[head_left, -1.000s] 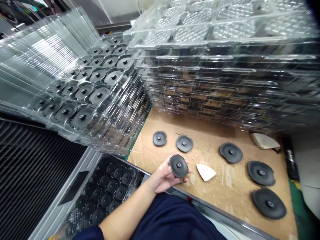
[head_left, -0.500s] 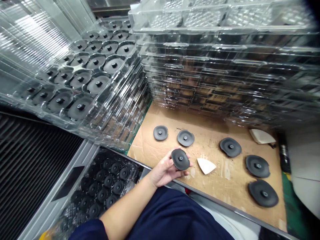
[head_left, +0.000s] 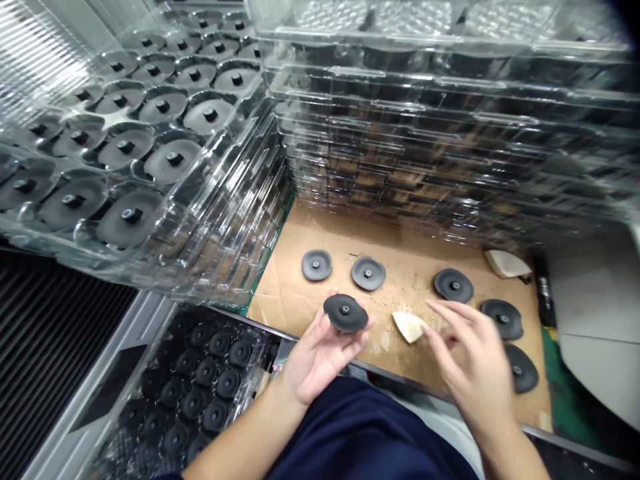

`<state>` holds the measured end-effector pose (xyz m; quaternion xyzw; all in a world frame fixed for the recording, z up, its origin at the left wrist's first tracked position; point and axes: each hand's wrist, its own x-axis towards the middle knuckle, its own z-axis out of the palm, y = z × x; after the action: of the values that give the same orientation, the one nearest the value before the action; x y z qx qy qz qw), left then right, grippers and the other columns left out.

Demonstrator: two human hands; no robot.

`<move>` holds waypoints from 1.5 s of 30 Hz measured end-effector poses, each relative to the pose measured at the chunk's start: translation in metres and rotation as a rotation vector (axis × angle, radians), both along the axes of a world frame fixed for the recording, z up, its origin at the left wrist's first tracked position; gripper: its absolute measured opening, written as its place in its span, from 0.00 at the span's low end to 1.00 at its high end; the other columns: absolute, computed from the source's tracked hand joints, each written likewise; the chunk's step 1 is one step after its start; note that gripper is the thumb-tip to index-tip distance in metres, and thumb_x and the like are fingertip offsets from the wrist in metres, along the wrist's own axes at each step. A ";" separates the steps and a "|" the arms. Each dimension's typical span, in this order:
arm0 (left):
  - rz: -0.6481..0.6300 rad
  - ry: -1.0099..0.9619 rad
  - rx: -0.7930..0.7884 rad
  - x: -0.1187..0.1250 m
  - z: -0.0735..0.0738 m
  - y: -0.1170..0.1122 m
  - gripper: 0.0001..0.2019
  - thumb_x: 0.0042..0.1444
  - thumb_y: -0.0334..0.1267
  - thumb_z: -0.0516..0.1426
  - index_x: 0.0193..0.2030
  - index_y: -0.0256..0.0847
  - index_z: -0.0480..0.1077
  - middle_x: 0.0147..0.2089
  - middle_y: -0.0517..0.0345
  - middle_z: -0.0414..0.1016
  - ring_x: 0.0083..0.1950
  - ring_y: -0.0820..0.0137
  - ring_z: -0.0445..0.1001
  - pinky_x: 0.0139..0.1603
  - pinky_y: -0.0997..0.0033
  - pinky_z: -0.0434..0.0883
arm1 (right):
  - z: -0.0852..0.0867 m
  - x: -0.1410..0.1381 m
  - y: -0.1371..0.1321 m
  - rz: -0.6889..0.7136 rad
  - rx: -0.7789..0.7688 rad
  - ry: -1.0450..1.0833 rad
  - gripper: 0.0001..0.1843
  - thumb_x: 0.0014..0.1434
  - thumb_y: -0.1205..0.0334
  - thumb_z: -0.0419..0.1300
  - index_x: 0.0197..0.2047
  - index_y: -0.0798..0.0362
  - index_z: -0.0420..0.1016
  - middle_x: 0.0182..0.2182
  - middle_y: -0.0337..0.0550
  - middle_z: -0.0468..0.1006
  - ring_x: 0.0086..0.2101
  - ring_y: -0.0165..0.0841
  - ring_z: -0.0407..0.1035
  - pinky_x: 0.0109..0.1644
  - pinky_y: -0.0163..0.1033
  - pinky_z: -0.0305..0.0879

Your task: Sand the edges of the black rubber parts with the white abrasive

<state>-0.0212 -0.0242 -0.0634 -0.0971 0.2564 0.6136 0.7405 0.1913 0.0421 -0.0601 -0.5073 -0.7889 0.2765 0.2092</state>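
We are holding one dark, rounded disc (head_left: 345,313) in our left hand (head_left: 320,363), palm turned up, with the fingers and thumb closing on its rim and its small central stub facing upward. The disc is sitting above the near side of a cardboard sheet (head_left: 280,287), lifted clear of it and tilting a little. Our right hand (head_left: 475,360) is hanging over the sheet, slightly blurred, with thumb and forefinger parting on a small gap; we are seeing nothing pinched between them. Its thumb tip is meeting the right corner of a cream triangular pad (head_left: 409,327) in our view, though we cannot tell whether the two are touching. Two similar discs, a left one (head_left: 317,265) and its neighbour (head_left: 369,273), are lying just beyond the held one, while three more (head_left: 453,285) are lying toward the right, the nearest partly hiding behind our right hand. A second pale pad (head_left: 507,263) is resting near the sheet's far right corner. A stack of clear trays (head_left: 240,180) is standing on the left, carrying discs in its top pockets, and a wider clear stack (head_left: 425,133) is rising behind the sheet.
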 end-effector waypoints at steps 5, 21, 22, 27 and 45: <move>0.020 -0.046 -0.058 -0.006 0.009 0.008 0.35 0.51 0.42 0.62 0.64 0.50 0.53 0.52 0.53 0.76 0.57 0.63 0.71 0.59 0.69 0.64 | -0.041 -0.025 0.005 -0.082 -0.019 -0.041 0.18 0.61 0.52 0.53 0.48 0.53 0.72 0.50 0.54 0.64 0.38 0.38 0.68 0.40 0.49 0.69; 0.001 0.024 0.011 0.019 0.039 0.018 0.18 0.47 0.40 0.63 0.47 0.47 0.74 0.51 0.53 0.77 0.54 0.59 0.73 0.56 0.64 0.70 | 0.047 -0.026 0.011 -0.023 0.057 0.240 0.11 0.62 0.62 0.53 0.47 0.51 0.70 0.40 0.43 0.78 0.36 0.32 0.73 0.37 0.35 0.70; 0.016 0.097 0.034 0.023 0.042 0.018 0.17 0.45 0.39 0.64 0.46 0.48 0.74 0.51 0.55 0.77 0.53 0.61 0.74 0.55 0.65 0.71 | 0.057 -0.029 0.007 -0.015 0.120 0.256 0.11 0.62 0.64 0.53 0.47 0.52 0.70 0.40 0.44 0.78 0.37 0.33 0.73 0.39 0.35 0.70; 0.016 0.384 0.076 0.033 0.051 0.018 0.22 0.42 0.34 0.66 0.46 0.52 0.72 0.50 0.56 0.78 0.50 0.66 0.76 0.47 0.73 0.74 | 0.079 -0.039 -0.006 0.226 0.155 0.294 0.13 0.60 0.74 0.52 0.46 0.58 0.72 0.33 0.44 0.79 0.34 0.30 0.73 0.38 0.32 0.70; -0.057 0.311 0.083 0.031 0.060 0.024 0.20 0.43 0.38 0.65 0.46 0.51 0.72 0.51 0.56 0.77 0.53 0.60 0.74 0.52 0.66 0.73 | 0.067 -0.020 -0.004 -0.016 -0.016 0.412 0.09 0.60 0.69 0.55 0.42 0.50 0.74 0.36 0.36 0.79 0.36 0.25 0.73 0.36 0.26 0.68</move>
<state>0.0102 -0.0005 -0.0030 0.0373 0.3448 0.6100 0.7125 0.1714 0.0385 0.0066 -0.4480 -0.7232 0.3787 0.3644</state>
